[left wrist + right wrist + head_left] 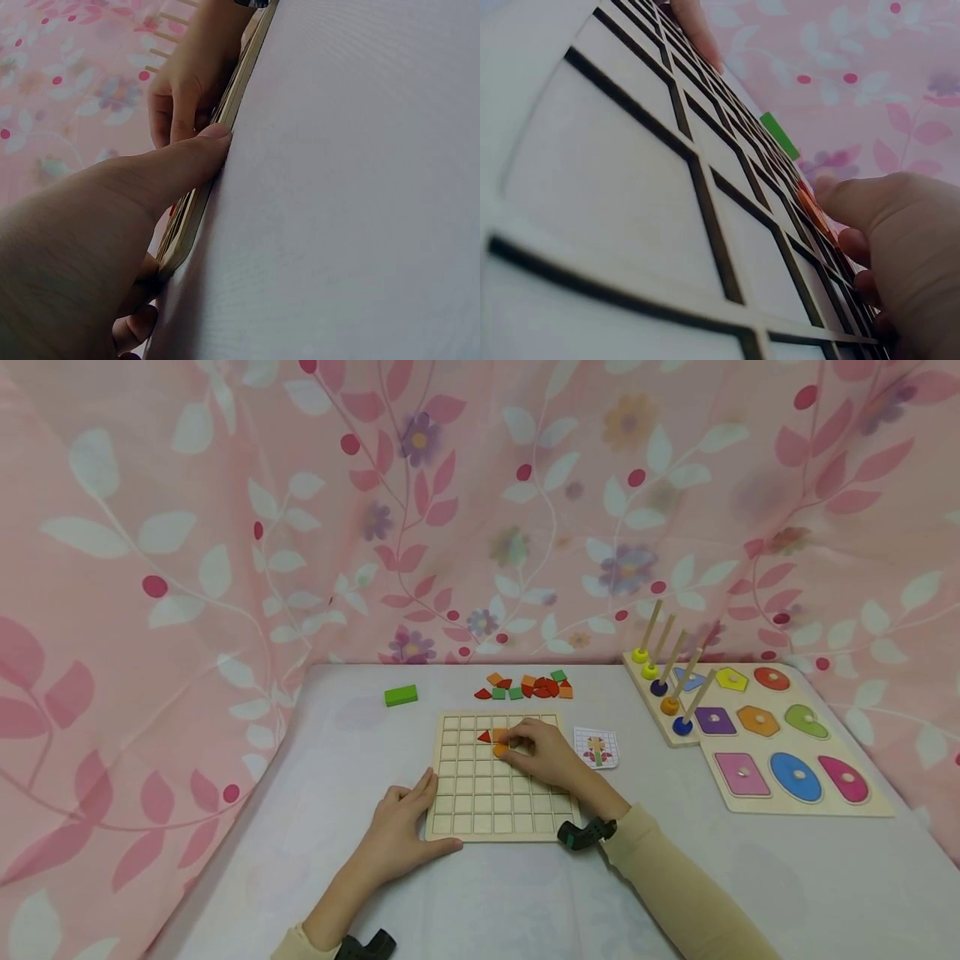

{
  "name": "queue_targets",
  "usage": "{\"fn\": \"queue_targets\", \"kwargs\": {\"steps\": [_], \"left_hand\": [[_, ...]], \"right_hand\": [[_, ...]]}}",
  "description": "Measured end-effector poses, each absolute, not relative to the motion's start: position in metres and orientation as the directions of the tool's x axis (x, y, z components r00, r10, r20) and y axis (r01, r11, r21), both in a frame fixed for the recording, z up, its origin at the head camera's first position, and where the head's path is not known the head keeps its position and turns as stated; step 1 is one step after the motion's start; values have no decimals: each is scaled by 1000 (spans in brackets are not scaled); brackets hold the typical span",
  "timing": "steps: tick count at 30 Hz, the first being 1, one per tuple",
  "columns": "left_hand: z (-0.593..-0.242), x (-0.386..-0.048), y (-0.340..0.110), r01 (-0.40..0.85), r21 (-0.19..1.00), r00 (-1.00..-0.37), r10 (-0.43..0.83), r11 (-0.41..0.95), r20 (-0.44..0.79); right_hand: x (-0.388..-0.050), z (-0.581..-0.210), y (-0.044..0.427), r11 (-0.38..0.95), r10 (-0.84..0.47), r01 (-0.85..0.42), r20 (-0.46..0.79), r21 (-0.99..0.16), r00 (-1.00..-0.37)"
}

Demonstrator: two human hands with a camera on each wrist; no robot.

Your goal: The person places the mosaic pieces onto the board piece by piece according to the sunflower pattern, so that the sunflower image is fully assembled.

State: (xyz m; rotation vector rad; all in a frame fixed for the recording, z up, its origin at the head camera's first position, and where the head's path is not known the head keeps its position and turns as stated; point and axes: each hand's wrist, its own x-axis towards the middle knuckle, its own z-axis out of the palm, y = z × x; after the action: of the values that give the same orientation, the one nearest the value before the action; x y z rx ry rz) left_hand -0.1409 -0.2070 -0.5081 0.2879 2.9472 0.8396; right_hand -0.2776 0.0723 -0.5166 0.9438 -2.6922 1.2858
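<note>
A wooden grid board lies flat on the table. My left hand is at its near left corner, thumb against the front edge and fingers along the left side; the left wrist view shows the thumb touching the rim. Over the upper part of the grid, my right hand pinches a small orange piece between thumb and fingertips. The fingers partly hide it. Another orange piece lies just above it, and a red triangle lies to the left.
Beyond the board are scattered red, orange and green pieces and a green block. A picture card lies right of the board. Farther right stand a peg rack and a shape puzzle board. A floral curtain hangs behind.
</note>
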Motion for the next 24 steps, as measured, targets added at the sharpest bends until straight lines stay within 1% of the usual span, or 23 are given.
{"fn": "queue_targets", "kwargs": {"steps": [4, 8, 12, 18, 21, 24], "left_hand": [[-509, -141, -208, 159, 530, -981, 194, 833, -11], [-509, -142, -208, 155, 525, -982, 190, 837, -13], [-509, -143, -207, 157, 530, -982, 191, 833, -10], [-512, -143, -206, 160, 533, -981, 194, 831, -8], [-512, -142, -207, 161, 532, -981, 192, 831, -4], [-512, -142, -207, 158, 533, -982, 189, 831, -3]], "right_hand": [[-281, -514, 73, 453, -488, -462, 221, -763, -844], [-285, -501, 76, 429, -481, -474, 250, -769, -840], [-292, -487, 91, 463, -440, -474, 270, -749, -857], [-315, -490, 132, 556, -285, -388, 270, -735, -920], [-331, -499, 149, 605, -225, -315, 222, -731, -949], [-344, -505, 161, 638, -195, -229, 133, -735, -972]]}}
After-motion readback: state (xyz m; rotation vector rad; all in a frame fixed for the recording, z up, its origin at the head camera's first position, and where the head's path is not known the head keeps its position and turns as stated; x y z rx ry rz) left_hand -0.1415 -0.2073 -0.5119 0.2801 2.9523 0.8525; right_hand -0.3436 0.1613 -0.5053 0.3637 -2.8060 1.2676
